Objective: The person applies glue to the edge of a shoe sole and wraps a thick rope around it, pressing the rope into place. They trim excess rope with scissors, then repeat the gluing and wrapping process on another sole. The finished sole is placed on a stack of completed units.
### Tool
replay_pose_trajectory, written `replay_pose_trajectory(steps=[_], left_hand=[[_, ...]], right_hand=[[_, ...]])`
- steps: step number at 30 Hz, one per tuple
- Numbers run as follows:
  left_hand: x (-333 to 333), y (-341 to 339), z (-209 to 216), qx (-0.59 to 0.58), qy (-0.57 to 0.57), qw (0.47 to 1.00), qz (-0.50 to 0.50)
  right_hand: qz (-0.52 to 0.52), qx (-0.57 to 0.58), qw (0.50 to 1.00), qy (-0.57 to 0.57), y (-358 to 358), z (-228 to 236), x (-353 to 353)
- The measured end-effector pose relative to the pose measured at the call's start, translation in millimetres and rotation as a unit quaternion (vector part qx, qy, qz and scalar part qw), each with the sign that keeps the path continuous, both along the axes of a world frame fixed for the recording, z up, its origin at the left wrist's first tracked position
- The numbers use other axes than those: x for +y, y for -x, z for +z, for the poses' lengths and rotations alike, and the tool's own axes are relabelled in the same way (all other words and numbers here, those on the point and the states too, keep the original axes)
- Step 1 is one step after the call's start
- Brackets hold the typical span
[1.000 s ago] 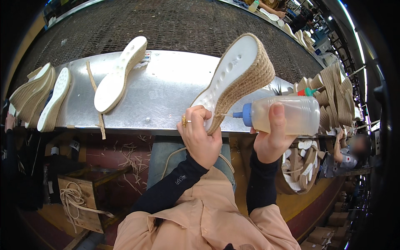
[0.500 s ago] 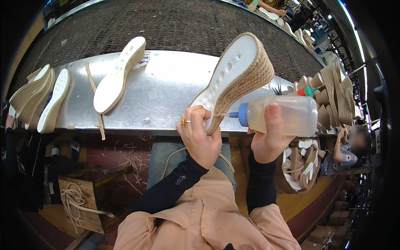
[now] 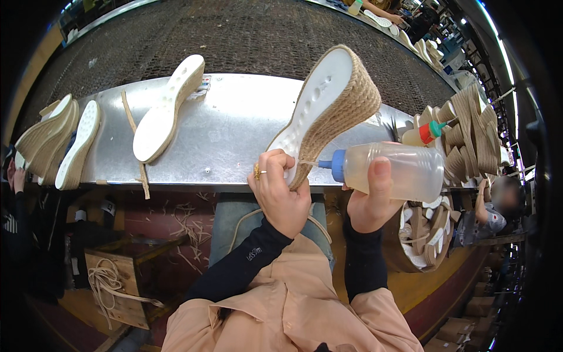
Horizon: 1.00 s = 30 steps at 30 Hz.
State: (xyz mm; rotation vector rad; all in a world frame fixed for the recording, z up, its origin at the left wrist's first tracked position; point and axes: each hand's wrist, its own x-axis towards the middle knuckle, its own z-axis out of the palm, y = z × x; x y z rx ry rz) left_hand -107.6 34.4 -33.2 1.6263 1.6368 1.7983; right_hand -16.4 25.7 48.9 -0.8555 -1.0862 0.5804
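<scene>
A wedge shoe sole (image 3: 346,88), white on its face and wrapped with braided rope along its side, is held tilted up over the metal table edge. My left hand (image 3: 282,188) grips its narrow toe end, fingers closed over the white face. In my right hand (image 3: 372,196) lies a translucent squeeze bottle (image 3: 410,173) with a blue cap and thin nozzle, half full of pale liquid. The bottle is on its side, and its nozzle tip meets the rope edge beside my left fingers. Whether liquid is flowing out cannot be made out.
Another wedge sole (image 3: 161,120) lies on the metal table (image 3: 234,129) beside a brown strip (image 3: 129,111). More soles (image 3: 79,144) stand at the left, others (image 3: 469,135) pile at the right near a green-capped bottle (image 3: 425,134). A round container (image 3: 404,264) of soles stands below right.
The bottle has shifted slightly left, its nozzle tip moving a little along the rope edge. The sole has swung slightly left at its heel. My left hand keeps its grip.
</scene>
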Motion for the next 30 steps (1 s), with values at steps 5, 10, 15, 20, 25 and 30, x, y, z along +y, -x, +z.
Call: replay_pose_trajectory(steps=[5,10,15,20,25,30], left_hand=[[0.5,-0.7,-0.4,-0.002,-0.004,1.000,0.003],[0.0,-1.5,-0.1,-0.005,-0.005,1.000,0.001],[0.0,-1.1,0.6,-0.003,-0.001,1.000,-0.003],[1.7,1.0,0.6,-0.007,-0.007,1.000,-0.015],[6.1,26.1,11.7,0.032,0.007,0.998,-0.050],[24.3,82.5,47.5,0.164,0.064,0.968,-0.177]], right_hand=[[-0.013,-0.031,0.999,0.020,-8.0,-1.9,2.3],[-0.081,-0.057,0.995,0.002,-8.6,-10.1,9.5],[0.177,0.158,0.958,0.163,-24.2,0.0,-1.9],[0.533,0.500,0.670,0.128,-55.9,6.5,9.8],[0.452,0.636,0.626,-0.005,-84.0,-9.5,23.7],[0.367,0.733,0.573,0.011,-76.0,-52.9,77.4]])
